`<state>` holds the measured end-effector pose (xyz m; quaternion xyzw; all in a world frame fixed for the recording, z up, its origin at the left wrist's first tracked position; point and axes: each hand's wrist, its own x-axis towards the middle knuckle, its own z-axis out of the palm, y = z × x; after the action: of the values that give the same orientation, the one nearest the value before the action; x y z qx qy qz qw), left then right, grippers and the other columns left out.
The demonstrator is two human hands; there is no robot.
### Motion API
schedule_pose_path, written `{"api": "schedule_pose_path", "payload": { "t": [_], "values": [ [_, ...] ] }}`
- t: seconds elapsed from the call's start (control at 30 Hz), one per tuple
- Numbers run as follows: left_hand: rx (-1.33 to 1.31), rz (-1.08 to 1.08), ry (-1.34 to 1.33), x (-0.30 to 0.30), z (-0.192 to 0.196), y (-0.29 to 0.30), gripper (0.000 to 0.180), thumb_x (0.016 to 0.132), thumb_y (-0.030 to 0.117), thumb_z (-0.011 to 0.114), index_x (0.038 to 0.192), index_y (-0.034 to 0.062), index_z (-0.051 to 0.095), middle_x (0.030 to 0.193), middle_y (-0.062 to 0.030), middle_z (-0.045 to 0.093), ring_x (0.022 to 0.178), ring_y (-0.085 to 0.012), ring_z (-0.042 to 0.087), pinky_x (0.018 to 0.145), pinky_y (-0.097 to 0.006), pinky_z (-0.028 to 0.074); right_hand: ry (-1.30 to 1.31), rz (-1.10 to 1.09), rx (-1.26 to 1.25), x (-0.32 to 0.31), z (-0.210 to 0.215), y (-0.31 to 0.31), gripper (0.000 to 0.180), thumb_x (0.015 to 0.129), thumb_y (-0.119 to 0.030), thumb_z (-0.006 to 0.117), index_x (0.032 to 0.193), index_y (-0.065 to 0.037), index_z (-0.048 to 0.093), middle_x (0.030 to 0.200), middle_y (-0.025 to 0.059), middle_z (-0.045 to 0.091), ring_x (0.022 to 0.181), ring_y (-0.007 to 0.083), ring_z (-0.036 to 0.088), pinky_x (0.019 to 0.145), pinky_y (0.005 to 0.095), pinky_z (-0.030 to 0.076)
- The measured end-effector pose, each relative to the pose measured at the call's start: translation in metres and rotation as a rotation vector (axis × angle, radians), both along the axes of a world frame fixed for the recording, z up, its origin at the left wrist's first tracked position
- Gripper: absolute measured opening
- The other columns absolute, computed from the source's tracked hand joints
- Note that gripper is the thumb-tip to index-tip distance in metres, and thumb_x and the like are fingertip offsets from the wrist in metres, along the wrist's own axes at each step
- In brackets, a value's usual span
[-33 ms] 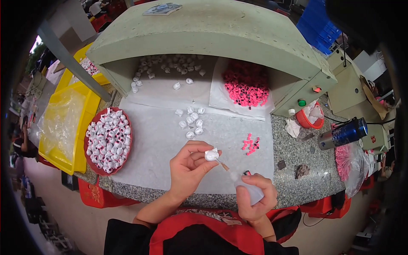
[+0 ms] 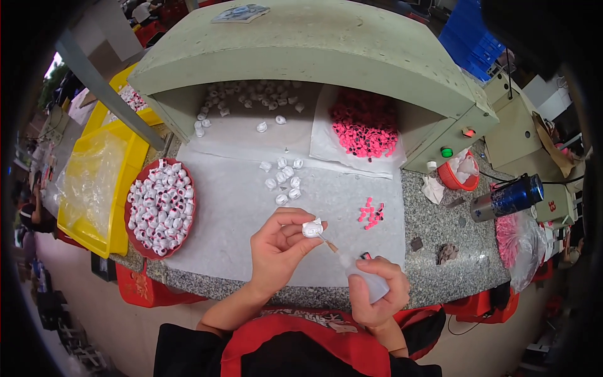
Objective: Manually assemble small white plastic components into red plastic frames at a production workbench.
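Left hand (image 2: 276, 245) pinches a small white cap (image 2: 312, 229) between thumb and fingertips, raised just above the white sheet (image 2: 239, 213) at the near edge of the counter. Right hand (image 2: 375, 290), closed around a clear squeeze bottle (image 2: 361, 276), aims the thin nozzle at the cap, the tip touching or almost touching it. From the left: a yellow bin (image 2: 94, 182) lined with clear plastic; a red bowl (image 2: 143, 246) heaped with white caps, just beside it; a small cluster of loose white caps (image 2: 284, 182) on the sheet, beyond the left hand; a few pink pieces (image 2: 371, 212) to their right; a larger pink heap (image 2: 365, 125) under the green hood (image 2: 314, 44); a blue metallic cylinder (image 2: 509, 196) lying on the granite counter at far right.
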<state>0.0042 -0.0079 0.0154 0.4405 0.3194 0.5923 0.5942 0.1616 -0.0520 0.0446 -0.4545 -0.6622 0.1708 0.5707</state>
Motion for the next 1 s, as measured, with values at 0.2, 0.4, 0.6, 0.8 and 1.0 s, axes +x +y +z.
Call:
{"api": "schedule_pose_path", "payload": {
  "t": [0.2,0.4,0.6,0.8,1.0],
  "values": [
    [0.009,0.016,-0.005,-0.0016,0.0002,-0.0009,0.03,0.074,-0.018,0.056,0.1,-0.006,0.049,0.106,-0.0117,0.048,0.101,-0.0259,0.056,0.086,-0.031,0.05,-0.028,0.029,0.083,-0.0035,0.0009,0.0058,0.022,0.065,0.001,0.066,0.086,0.001,0.058,0.067,0.01,0.061,0.047,0.0174,0.054,0.043,0.0254,0.04],
    [0.044,-0.009,-0.007,-0.0011,-0.0027,-0.0007,0.03,0.074,-0.018,0.055,0.101,-0.0065,0.05,0.106,-0.0115,0.047,0.101,-0.0254,0.056,0.085,-0.032,0.05,-0.026,0.029,0.077,-0.0038,-0.0009,0.0081,0.021,0.066,0.001,0.066,0.085,0.0,0.058,0.068,0.0099,0.062,0.048,0.0181,0.055,0.043,0.0261,0.041],
    [0.064,0.01,0.033,-0.0007,-0.0003,-0.0007,0.028,0.074,-0.017,0.055,0.1,-0.0074,0.052,0.105,-0.0118,0.047,0.101,-0.025,0.056,0.085,-0.031,0.05,-0.035,0.044,0.054,-0.0042,-0.0004,0.0074,0.022,0.065,0.001,0.066,0.085,0.0,0.058,0.07,0.0092,0.063,0.049,0.0183,0.055,0.044,0.0261,0.042],
    [0.099,0.058,0.136,-0.0022,-0.0012,-0.0002,0.029,0.073,-0.018,0.056,0.1,-0.0074,0.053,0.105,-0.0122,0.047,0.1,-0.0243,0.056,0.086,-0.031,0.05,-0.074,0.096,0.071,-0.0002,0.0003,0.0089,0.023,0.064,0.003,0.066,0.085,-0.001,0.058,0.07,0.0084,0.063,0.047,0.0182,0.054,0.043,0.0261,0.041],
    [0.023,0.016,0.069,-0.0022,0.0004,-0.0008,0.03,0.072,-0.018,0.057,0.1,-0.0069,0.053,0.106,-0.0131,0.05,0.1,-0.0226,0.056,0.086,-0.03,0.05,-0.048,0.09,0.052,0.0039,0.0004,0.0085,0.024,0.063,0.003,0.065,0.086,-0.001,0.057,0.069,0.0087,0.062,0.047,0.0178,0.053,0.042,0.0261,0.039]
  ]
}}
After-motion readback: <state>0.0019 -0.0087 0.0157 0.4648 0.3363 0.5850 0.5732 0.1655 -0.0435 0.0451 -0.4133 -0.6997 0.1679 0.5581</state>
